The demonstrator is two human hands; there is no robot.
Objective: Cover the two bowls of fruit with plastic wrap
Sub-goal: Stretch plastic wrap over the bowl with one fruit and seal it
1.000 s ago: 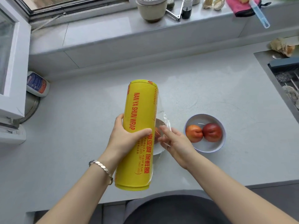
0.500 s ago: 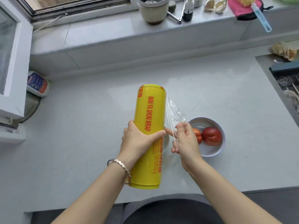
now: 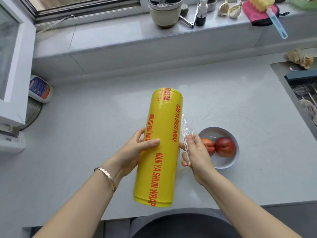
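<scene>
Centre frame, the left hand (image 3: 137, 152) clasps the plastic wrap roll (image 3: 163, 131); the right hand (image 3: 197, 157) pinches its film edge (image 3: 185, 134), likely flimsy and clingy.

A ceramic pot (image 3: 165, 14) and pink cloth (image 3: 253, 16) sit on the windowsill (image 3: 103, 36).

Glossy yellow plastic wrap roll (image 3: 159, 148), clear crinkled film (image 3: 186, 134), smooth glazed bowl (image 3: 235, 157), matt grey countertop (image 3: 85, 143).

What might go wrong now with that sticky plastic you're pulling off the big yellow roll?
The film pinched by the right hand is bunched into a thin strip, so it may stick to itself instead of opening flat. The left hand alone holds the roll up; it might slip.
</scene>
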